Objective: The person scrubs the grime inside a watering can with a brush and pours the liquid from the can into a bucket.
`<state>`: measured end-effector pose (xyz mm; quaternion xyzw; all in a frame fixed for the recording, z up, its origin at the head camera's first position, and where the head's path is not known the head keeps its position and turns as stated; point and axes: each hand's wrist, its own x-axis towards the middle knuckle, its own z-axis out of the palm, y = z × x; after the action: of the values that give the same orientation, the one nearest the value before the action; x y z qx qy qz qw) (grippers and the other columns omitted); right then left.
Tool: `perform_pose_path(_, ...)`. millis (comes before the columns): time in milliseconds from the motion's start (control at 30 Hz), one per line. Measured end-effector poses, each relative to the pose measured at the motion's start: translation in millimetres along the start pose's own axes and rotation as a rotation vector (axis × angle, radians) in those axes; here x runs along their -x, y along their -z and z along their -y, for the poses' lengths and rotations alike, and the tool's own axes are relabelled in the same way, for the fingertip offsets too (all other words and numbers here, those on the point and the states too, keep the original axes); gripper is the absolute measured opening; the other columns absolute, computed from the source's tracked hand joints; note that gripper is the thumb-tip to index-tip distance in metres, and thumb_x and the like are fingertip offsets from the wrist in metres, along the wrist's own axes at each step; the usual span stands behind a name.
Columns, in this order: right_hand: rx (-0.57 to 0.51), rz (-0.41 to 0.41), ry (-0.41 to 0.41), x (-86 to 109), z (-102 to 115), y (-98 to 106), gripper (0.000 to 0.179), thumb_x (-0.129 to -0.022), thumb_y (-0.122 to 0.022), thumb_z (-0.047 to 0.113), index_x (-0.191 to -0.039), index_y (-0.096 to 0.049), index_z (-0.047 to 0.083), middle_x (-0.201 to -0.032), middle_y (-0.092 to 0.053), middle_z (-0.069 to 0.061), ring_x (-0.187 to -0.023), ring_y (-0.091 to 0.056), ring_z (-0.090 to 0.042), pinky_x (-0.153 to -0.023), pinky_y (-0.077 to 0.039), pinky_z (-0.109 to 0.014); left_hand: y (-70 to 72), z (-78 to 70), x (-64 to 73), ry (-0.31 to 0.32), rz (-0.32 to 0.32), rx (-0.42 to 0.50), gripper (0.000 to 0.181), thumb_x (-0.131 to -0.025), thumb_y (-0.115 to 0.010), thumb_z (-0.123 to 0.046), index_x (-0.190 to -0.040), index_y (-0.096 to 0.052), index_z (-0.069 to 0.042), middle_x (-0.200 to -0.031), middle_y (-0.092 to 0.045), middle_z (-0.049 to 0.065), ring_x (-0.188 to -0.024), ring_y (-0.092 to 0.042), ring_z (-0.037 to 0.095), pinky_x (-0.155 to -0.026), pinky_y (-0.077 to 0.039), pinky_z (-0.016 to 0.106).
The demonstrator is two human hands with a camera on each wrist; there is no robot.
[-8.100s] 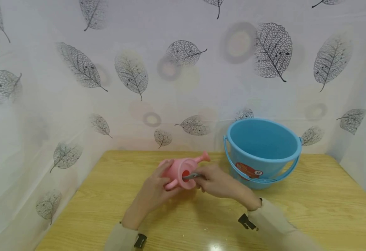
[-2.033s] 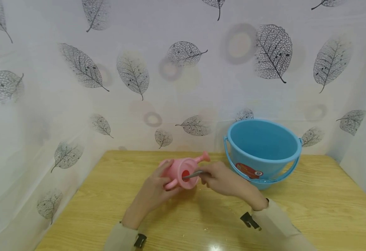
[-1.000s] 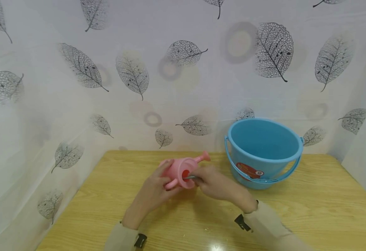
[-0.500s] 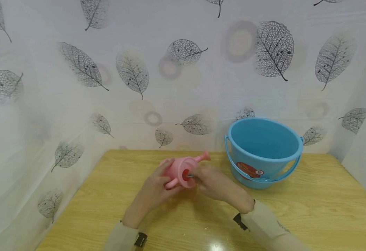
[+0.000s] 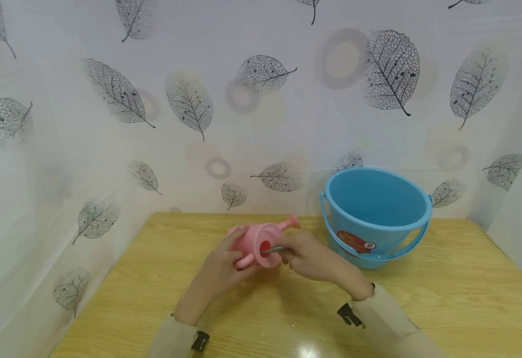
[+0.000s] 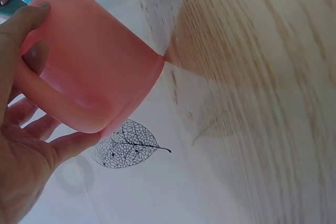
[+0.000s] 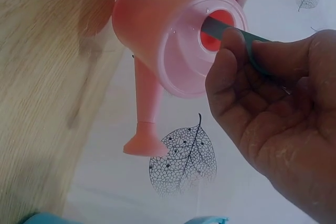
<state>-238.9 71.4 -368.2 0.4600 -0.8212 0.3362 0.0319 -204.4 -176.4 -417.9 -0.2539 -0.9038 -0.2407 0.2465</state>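
Note:
A pink toy watering can is tilted over the table, its mouth turned toward me and its spout to the right. My left hand grips it by the handle and side. In the left wrist view, its lower edge meets its reflection on the tabletop. My right hand pinches a slim grey-green tool between thumb and fingers. That tool reaches through the round opening in the can's top, where the inside looks red. Its far end is hidden inside, so its kind does not show.
A large blue bucket with a lowered handle stands right of my right hand, close to the back wall. Small wet spots and a light glare lie on the wooden table near the front. A leaf-patterned sheet covers the walls.
My right hand has shifted back and forth at the can's opening. Since half a second ago it has drawn back to the right, so more of the tool shows. The can has stayed put.

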Motion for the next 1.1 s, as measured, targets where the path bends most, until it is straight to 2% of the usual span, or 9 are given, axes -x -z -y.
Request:
perform_pose_path(300, -0.034, 0.039, -0.106, 7.4, 2, 15, 0.032, -0.096, -0.055, -0.003, -0.116, -0.075, 0.010, -0.074, -0.066, 0.001, -0.061, -0.054, 0.001, -0.053, -0.052, -0.019, 1.7, 0.5, -1.0, -0.004, 0.002, 0.001, 0.034, -0.079, -0.089, -0.033, -0.065, -0.066, -0.011, -0.150, -0.056, 0.016, -0.140, -0.054, 0.038, -0.113, -0.050, 0.047)
perform_pose_path(467, -0.031, 0.044, -0.123, 8.1, 4, 21, 0.033, -0.097, -0.053, -0.003, -0.115, -0.076, 0.012, -0.071, -0.063, 0.006, -0.059, -0.053, 0.001, -0.048, -0.047, -0.018, 2.3, -0.1, -1.5, -0.002, 0.008, -0.004, 0.034, -0.079, -0.089, -0.033, -0.066, -0.067, -0.011, -0.150, -0.056, 0.017, -0.140, -0.054, 0.039, -0.113, -0.050, 0.047)
perform_pose_path(633, -0.047, 0.044, -0.130, 7.7, 5, 20, 0.030, -0.098, -0.054, -0.002, -0.114, -0.076, 0.010, -0.072, -0.066, 0.002, -0.060, -0.054, 0.001, -0.050, -0.050, -0.019, 2.7, -0.6, -1.4, 0.002, 0.011, 0.002, 0.034, -0.079, -0.089, -0.033, -0.066, -0.066, -0.011, -0.150, -0.056, 0.017, -0.140, -0.053, 0.040, -0.112, -0.050, 0.048)
perform_pose_path(767, -0.072, 0.044, -0.110, 6.1, 4, 14, 0.026, -0.097, -0.056, -0.001, -0.114, -0.075, 0.007, -0.075, -0.068, -0.003, -0.062, -0.055, 0.002, -0.055, -0.055, -0.019, 2.7, -0.8, -0.9, 0.004, 0.013, 0.001, 0.034, -0.079, -0.089, -0.033, -0.066, -0.067, -0.011, -0.150, -0.056, 0.017, -0.140, -0.053, 0.040, -0.113, -0.050, 0.047)
perform_pose_path(967, -0.004, 0.023, -0.030, 1.7, 3, 3, 0.025, -0.096, -0.060, 0.001, -0.114, -0.076, 0.007, -0.084, -0.073, -0.001, -0.068, -0.057, 0.003, -0.061, -0.055, -0.016, 2.5, -0.7, -0.7, 0.007, 0.017, 0.000, 0.033, -0.079, -0.088, -0.034, -0.068, -0.068, -0.011, -0.151, -0.055, 0.017, -0.141, -0.052, 0.039, -0.114, -0.049, 0.047)
perform_pose_path(1100, 0.047, 0.006, 0.015, -0.3, 2, -3, 0.023, -0.095, -0.061, 0.001, -0.112, -0.075, 0.007, -0.082, -0.073, -0.004, -0.069, -0.056, 0.002, -0.064, -0.054, -0.015, 2.1, 0.4, -0.6, -0.003, 0.008, 0.003, 0.033, -0.079, -0.089, -0.033, -0.067, -0.067, -0.011, -0.150, -0.056, 0.017, -0.140, -0.053, 0.038, -0.114, -0.050, 0.046)
